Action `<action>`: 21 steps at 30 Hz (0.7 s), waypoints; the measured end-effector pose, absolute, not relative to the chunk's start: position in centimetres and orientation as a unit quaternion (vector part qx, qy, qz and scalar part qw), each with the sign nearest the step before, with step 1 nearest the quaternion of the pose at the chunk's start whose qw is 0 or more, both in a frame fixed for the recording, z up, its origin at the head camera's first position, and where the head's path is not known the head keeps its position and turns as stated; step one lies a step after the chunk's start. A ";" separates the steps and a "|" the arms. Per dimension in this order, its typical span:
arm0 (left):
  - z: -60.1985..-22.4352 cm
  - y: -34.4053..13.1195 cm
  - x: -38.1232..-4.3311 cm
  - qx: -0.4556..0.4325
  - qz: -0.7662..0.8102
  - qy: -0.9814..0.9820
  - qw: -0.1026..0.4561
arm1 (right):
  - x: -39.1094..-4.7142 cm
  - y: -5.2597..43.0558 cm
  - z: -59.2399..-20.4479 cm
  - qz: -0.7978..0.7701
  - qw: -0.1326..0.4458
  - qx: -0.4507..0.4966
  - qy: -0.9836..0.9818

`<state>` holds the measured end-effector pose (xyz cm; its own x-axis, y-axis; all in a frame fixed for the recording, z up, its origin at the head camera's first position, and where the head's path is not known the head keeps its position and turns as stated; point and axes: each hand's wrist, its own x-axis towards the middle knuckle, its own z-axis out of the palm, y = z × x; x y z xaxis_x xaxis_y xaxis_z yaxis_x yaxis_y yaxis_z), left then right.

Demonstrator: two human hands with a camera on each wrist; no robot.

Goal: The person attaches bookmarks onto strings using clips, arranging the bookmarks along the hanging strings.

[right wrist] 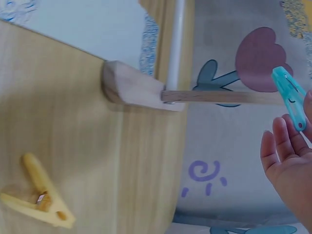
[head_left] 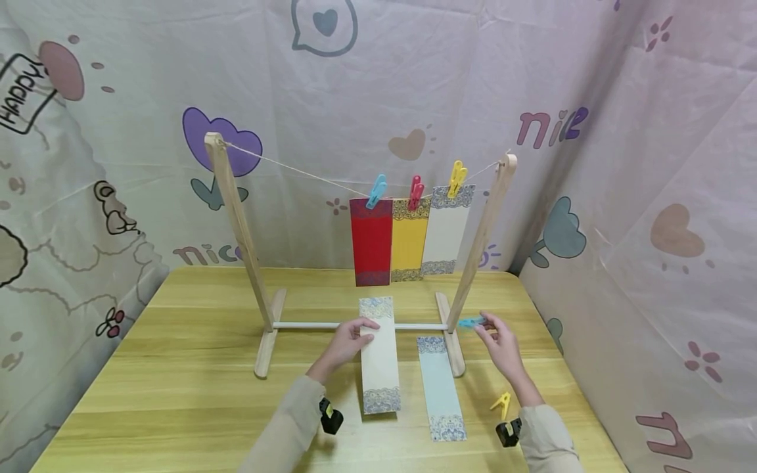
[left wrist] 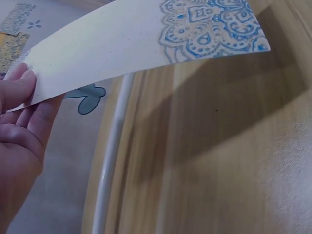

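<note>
A cream paper strip (head_left: 378,361) with blue patterned ends is pinched by my left hand (head_left: 345,343) along its left edge. In the left wrist view the strip (left wrist: 112,44) is raised and casts a shadow on the table. My right hand (head_left: 501,345) holds a light blue clothespin (head_left: 471,322) beside the rack's right post; the right wrist view shows this clothespin (right wrist: 290,97) between thumb and fingers. Between the hands, a pale blue strip (head_left: 440,387) lies on the table. A yellow clothespin (head_left: 503,405) rests near my right wrist.
A wooden rack with a left post (head_left: 239,230) and right post (head_left: 481,243) carries a sagging string (head_left: 296,171). Clothespins fix a red strip (head_left: 371,243), a yellow strip (head_left: 409,240) and a white strip (head_left: 447,230) to it. A white bar (head_left: 307,325) joins the rack's feet.
</note>
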<state>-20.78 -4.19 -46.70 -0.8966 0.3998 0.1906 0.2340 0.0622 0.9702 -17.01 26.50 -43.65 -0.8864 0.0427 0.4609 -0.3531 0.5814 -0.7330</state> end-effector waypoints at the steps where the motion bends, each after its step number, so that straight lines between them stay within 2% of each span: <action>1: -46.6 -4.3 -20.8 0.221 0.649 0.725 0.062 | -17.2 26.6 -43.7 0.454 0.222 0.092 -0.858; 9: -46.0 -5.3 -20.8 0.227 0.648 0.724 0.062 | -19.3 27.4 -44.9 0.448 0.229 0.105 -0.858; 21: -45.2 -6.8 -21.0 0.194 0.642 0.740 0.055 | -20.2 25.5 -42.4 0.447 0.228 0.137 -0.854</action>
